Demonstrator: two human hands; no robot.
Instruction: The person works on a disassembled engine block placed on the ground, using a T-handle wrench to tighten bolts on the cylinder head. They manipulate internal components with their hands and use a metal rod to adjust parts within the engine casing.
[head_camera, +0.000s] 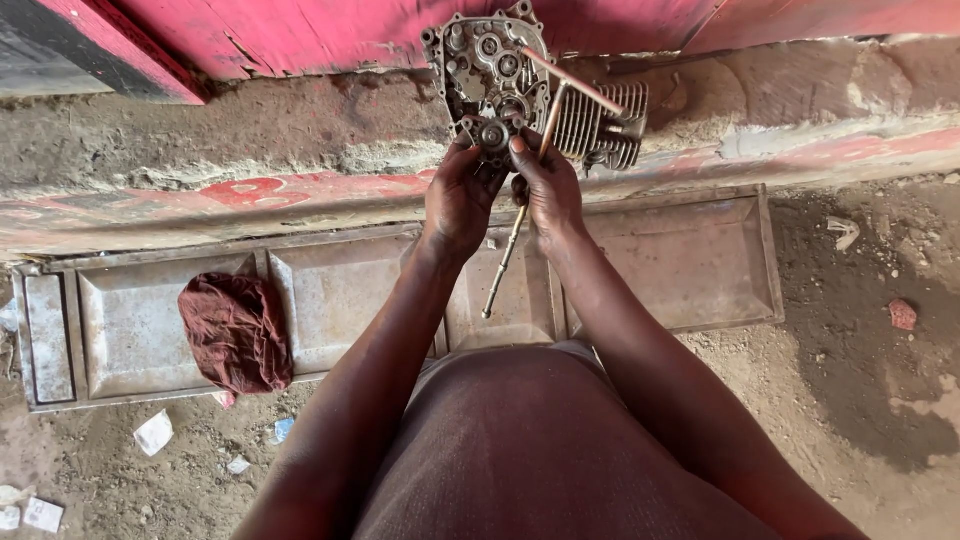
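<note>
A greasy metal engine block (495, 70) with gears and cooling fins (600, 125) stands upright against a concrete ledge. My left hand (458, 195) grips its lower edge near a small gear (492, 135). My right hand (545, 185) is closed around a long T-shaped metal wrench (505, 265), thumb pressed up by the same gear. The wrench's shaft hangs down below my hands, and its crossbar (570, 80) lies across the engine.
A dented metal tray (690, 260) lies on the dirt ground before the ledge, with a dark red rag (235, 335) on its left part. Paper scraps (153, 433) litter the ground at the lower left. A red painted door (330, 30) rises behind.
</note>
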